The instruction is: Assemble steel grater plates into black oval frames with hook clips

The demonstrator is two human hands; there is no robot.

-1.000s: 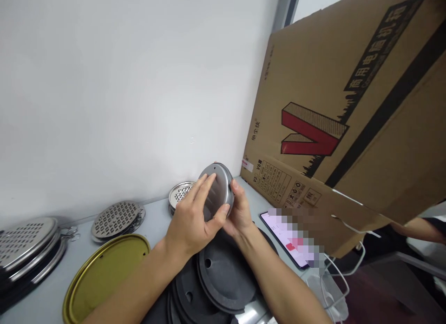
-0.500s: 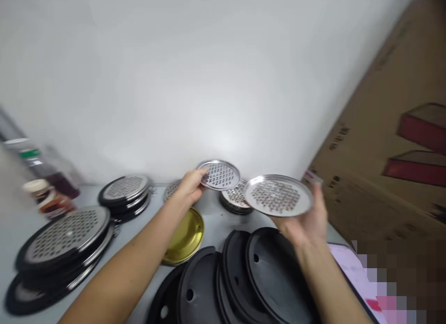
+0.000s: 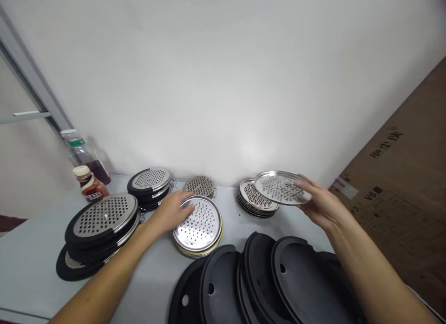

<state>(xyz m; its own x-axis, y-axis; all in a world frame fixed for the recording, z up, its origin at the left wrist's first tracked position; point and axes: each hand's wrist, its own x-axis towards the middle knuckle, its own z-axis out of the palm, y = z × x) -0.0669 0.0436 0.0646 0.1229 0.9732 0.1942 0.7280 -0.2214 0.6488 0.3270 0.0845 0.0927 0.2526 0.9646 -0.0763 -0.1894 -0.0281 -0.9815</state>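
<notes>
With my left hand (image 3: 176, 211) I pinch the rim of a round metal grater plate (image 3: 200, 224). It lies on top of a small stack whose upper layer shows a yellow rim (image 3: 220, 238). My right hand (image 3: 322, 201) grips another silver grater plate (image 3: 278, 187) by its right side, thumb on top. That plate is held up, partly in front of a stack of similar grater plates (image 3: 258, 201) by the wall. Behind my left hand lies a duller grater plate (image 3: 199, 186).
Several black round holders (image 3: 223, 287) lean together at the front. Black-rimmed graters stand in two stacks, one nearer (image 3: 104, 217) and one farther (image 3: 150, 180). A brown-labelled bottle (image 3: 91, 184) and a taller bottle (image 3: 83, 152) stand at left. A cardboard box (image 3: 393, 194) rises at right.
My left hand has brought its grater plate down onto the stack where the yellow plate lay uncovered. My right hand still holds its plate, now nearer the wall stack. The view has shifted.
</notes>
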